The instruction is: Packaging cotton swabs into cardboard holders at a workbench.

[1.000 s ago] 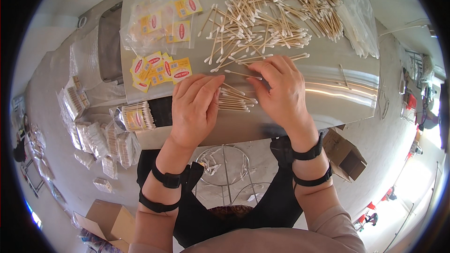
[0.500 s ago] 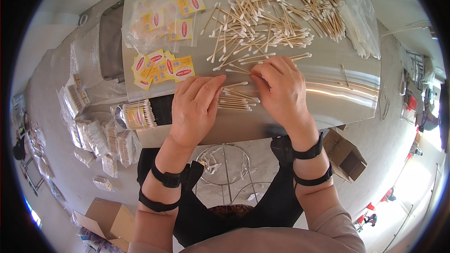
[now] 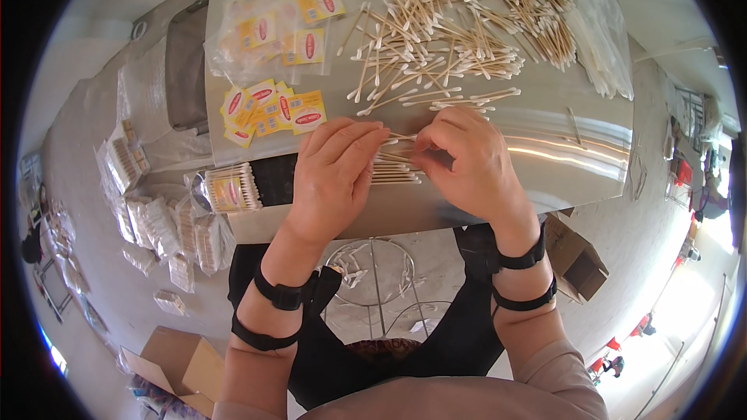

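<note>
A small row of cotton swabs (image 3: 397, 173) with wooden sticks lies between my hands near the table's front edge. My left hand (image 3: 333, 179) is closed at its left, fingertips pinching the left end of a swab (image 3: 402, 137); its palm side is hidden. From the right, my right hand (image 3: 469, 167) pinches with thumb and forefinger at the other end of that swab. Beyond my hands lies a loose heap of cotton swabs (image 3: 436, 39). Left of my left hand, a clear pack of swabs (image 3: 229, 188) with a yellow card rests on a black block (image 3: 276, 181).
Yellow cards (image 3: 272, 113) and clear bags with cards (image 3: 288, 35) lie on the metal table (image 3: 545, 117) at left. Empty-looking clear bags (image 3: 595, 31) lie far right. Filled packs (image 3: 179, 237) and an open carton (image 3: 175, 365) sit on the floor; another carton (image 3: 572, 257) stands right.
My right hand has drawn a swab from the heap's near edge down toward the row. My left hand has shifted slightly right, its fingertips now meeting that swab.
</note>
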A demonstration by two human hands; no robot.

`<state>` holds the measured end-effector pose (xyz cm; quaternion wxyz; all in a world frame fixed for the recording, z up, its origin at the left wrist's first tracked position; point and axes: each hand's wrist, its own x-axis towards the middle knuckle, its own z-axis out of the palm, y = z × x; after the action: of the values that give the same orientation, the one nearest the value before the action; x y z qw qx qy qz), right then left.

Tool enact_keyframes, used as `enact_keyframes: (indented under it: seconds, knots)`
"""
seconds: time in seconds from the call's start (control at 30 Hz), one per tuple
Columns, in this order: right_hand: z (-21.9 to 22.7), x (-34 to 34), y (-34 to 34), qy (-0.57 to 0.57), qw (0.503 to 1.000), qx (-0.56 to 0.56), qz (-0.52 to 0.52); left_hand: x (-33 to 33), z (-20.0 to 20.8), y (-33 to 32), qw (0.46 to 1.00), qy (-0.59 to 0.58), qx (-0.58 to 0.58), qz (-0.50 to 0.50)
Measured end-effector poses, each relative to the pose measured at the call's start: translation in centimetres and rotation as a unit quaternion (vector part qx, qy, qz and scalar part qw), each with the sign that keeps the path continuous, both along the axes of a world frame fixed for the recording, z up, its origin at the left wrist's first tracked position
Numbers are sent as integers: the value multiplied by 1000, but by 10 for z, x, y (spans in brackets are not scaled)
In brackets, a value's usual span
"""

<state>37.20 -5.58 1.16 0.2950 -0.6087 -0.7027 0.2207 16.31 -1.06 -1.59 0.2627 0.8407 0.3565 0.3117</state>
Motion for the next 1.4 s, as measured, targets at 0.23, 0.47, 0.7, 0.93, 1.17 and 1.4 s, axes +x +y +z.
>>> enact_keyframes:
  seconds: [0.23,0.47,0.7,0.93,1.17,1.4]
  knots:
    - [1,-1,-4,-40,998,-41,21,-1,-2,-1,1000,8,2,1]
    - [-2,-7,-3,27,997,-49,-46,0,-1,0,1000,-1,0,6]
    - [-9,-9,-2,-9,1000,-2,-18,-3,-5,0,999,-40,-18,21]
    - [-9,-12,-2,42,997,-36,-57,-4,-3,-3,987,-104,-91,84]
    - [-12,-14,-1,-9,999,-3,-53,-6,-7,-4,981,-133,-134,50]
    - [-17,-22,-2,42,997,42,-54,-10,-10,-10,912,-255,-320,13]
